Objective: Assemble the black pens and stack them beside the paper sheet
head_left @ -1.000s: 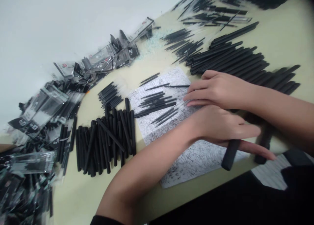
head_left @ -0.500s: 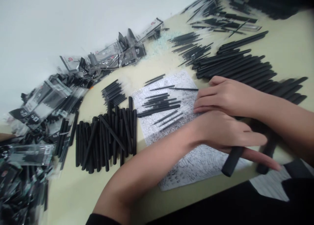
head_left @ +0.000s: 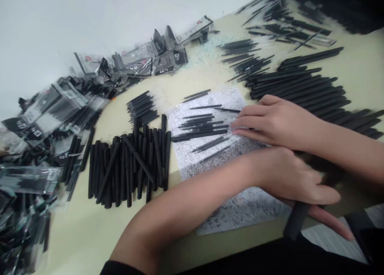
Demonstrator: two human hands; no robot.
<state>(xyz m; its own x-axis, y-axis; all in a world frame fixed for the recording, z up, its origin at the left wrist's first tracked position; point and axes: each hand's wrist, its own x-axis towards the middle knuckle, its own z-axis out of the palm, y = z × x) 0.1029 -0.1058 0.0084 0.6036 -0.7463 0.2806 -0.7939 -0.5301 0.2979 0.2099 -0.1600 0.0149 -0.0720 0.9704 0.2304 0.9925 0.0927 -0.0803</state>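
My left hand (head_left: pixel 292 177) reaches across from the lower left, near the table's front edge. Its thumb and fingers close around a black pen barrel (head_left: pixel 296 222) that sticks out below the hand, over the edge. My right hand (head_left: pixel 277 121) comes in from the right, just behind the left. Its fingers are stretched out flat and close together, their tips resting at the end of a row of thin black refills (head_left: pixel 201 131). The refills lie on a sheet of black-and-white patterned paper (head_left: pixel 240 209).
A heap of black pen barrels (head_left: pixel 129 163) lies left of the paper. A long row of barrels (head_left: pixel 303 87) runs behind my right hand. Clear packets of packed pens (head_left: pixel 57 115) are piled along the left and the wall. More refills (head_left: pixel 240 53) lie farther back.
The view has shifted, so everything sits a little lower and to the right. My left hand with the barrel has slid toward the table's edge. My right hand stays over the refills.
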